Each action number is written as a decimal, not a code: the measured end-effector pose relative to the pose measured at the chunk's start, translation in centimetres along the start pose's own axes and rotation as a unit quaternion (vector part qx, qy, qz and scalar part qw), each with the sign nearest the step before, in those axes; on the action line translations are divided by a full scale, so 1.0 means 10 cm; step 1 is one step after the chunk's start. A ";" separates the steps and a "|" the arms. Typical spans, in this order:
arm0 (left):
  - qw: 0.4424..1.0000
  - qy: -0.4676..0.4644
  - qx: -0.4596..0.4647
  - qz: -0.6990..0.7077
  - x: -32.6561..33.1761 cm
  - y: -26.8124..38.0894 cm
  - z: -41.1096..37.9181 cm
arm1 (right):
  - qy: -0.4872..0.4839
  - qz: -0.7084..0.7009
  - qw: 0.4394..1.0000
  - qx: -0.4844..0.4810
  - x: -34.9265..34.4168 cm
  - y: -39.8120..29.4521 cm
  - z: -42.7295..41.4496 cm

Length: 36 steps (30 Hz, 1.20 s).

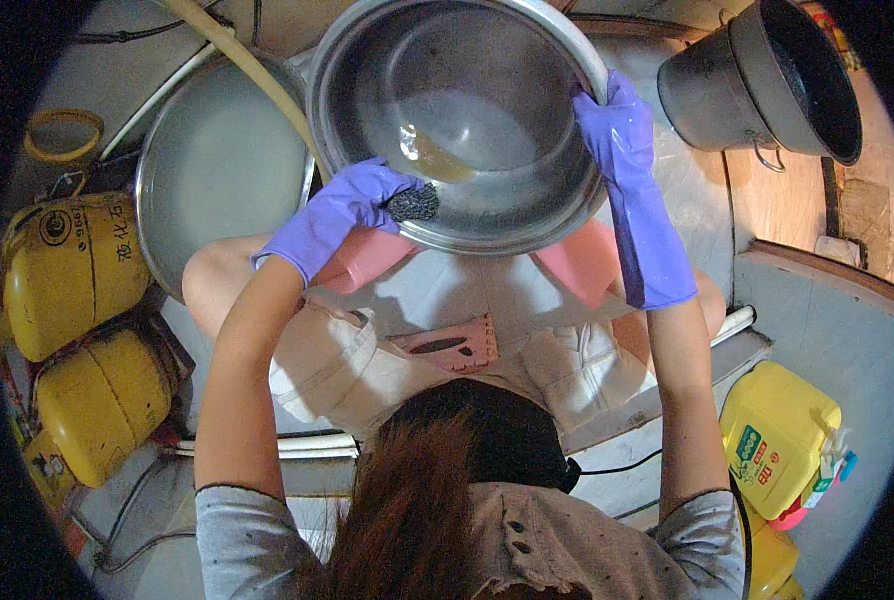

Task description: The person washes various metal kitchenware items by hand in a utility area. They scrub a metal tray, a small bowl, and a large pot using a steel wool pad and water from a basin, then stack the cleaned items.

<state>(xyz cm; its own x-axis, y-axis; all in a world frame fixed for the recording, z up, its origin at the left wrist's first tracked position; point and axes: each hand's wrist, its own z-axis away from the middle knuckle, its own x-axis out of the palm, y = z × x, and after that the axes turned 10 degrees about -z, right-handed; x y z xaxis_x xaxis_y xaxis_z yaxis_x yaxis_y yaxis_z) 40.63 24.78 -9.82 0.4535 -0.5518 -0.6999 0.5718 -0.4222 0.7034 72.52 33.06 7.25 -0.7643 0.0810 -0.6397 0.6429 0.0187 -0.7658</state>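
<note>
A large round stainless-steel basin [484, 127] is tilted up before me, its hollow side facing me. My right hand [615, 124], in a purple rubber glove, grips the basin's rim at the right. In my gloved left hand [372, 195] is a dark metal scouring pad [413, 202], held at the basin's near left rim. Some yellowish liquid [443, 163] lies on the inner wall, just above the pad. Beneath the basin, pink boots [368, 259] show on both sides. A pink plastic stool [458, 345] is partly visible between my legs.
Left of me stands a wide metal tub [214, 165] of cloudy water, with a yellowish hose [244, 64] passing over it. Yellow gas cylinders [79, 277] line the left side. Metal pots [747, 86] lie at the upper right. A yellow plastic jug [781, 442] sits at the lower right.
</note>
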 end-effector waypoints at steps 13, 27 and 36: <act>0.990 0.050 0.043 0.128 0.58 0.62 -0.44 | 0.029 -0.032 0.999 -0.029 0.01 0.12 -0.03; 0.986 0.017 -0.107 -0.123 0.33 0.80 -0.31 | -0.037 -0.047 0.996 -0.058 -0.05 0.02 -0.21; 0.950 -0.139 -0.024 -0.280 -0.34 0.18 -0.11 | -0.045 0.052 0.992 -0.101 -0.03 0.02 -0.33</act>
<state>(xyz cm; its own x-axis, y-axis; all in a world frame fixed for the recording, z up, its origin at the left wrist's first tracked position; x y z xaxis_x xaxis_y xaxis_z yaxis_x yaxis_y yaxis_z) 40.90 26.72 -6.29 -0.1246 -0.4215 -0.8982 0.7033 -0.6761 0.2198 73.03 36.31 7.54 -0.6892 0.0034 -0.7246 0.7080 0.2157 -0.6724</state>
